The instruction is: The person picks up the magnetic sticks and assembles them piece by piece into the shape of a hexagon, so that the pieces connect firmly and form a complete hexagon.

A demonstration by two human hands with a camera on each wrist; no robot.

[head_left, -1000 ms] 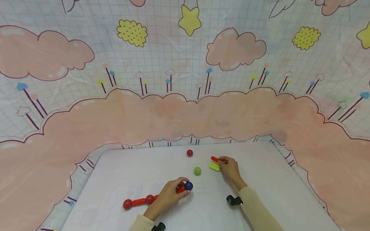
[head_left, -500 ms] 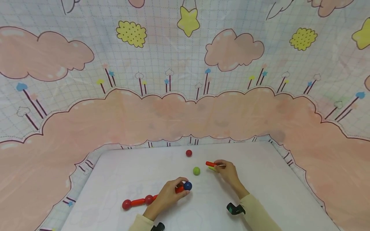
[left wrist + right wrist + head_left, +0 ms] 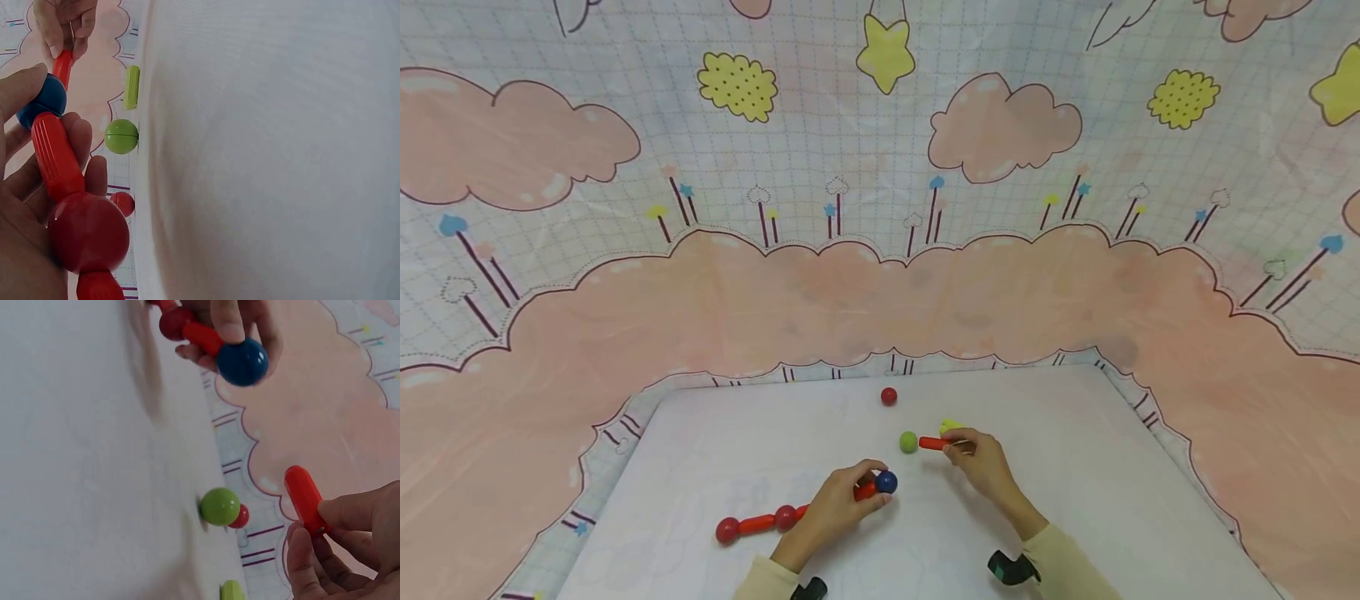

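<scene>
My left hand (image 3: 835,507) grips a chain of red rods and red balls, fingers and thumb around the end where a blue ball (image 3: 886,482) caps a red rod (image 3: 57,153). One red ball (image 3: 89,232) of the chain shows large in the left wrist view; the chain's far end (image 3: 727,531) reaches leftward over the table. Between thumb and fingers, my right hand (image 3: 988,467) pinches a loose red rod (image 3: 304,497), its free end pointing left. In the head view that rod's tip is close beside a green ball (image 3: 908,442), and a gap separates it from the blue ball.
A small red ball (image 3: 889,397) lies near the back of the white table (image 3: 1045,408). Yellow-green rods (image 3: 951,425) lie just behind my right hand, partly covered by it. A cloth printed with clouds (image 3: 850,300) rises behind the table.
My right hand has moved left and nearer to me with the red rod, from over the yellow-green rods to beside the green ball. My left hand and the chain stay nearly still.
</scene>
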